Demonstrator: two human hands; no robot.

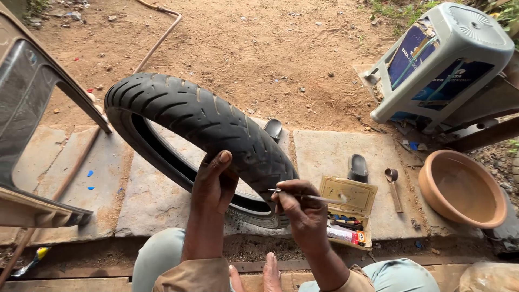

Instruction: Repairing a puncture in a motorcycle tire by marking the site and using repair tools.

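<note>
**Tyre upright, tool at the tread**

Tyre (205,127) stands on edge on the stone slabs (335,157), a black motorcycle tyre with grooved tread, right in front of my knees. My left hand (213,184) is flat against its near tread, fingers spread and resting on the rubber, steadying it rather than closed round anything. My right hand (297,208) sits just right of the tyre, fingers pinched together on a thin metal tool (308,196) whose tip points at the tread and looks to be touching it; I can't tell for certain.

Just right of the tyre, an open yellow kit box (348,208) lies on the slab with small tubes inside. Beyond it, further right of the tyre, a dark sandal (358,167), a small spoon-like scoop (393,186) and a terracotta bowl (462,189). Behind the tyre's right edge, another sandal (273,128) peeks out. Far right and back, a grey plastic stool (448,59) lies tipped over. Left of the tyre, a chair frame (32,108) leans in, and a hose (154,46) runs across the dirt behind.
</note>
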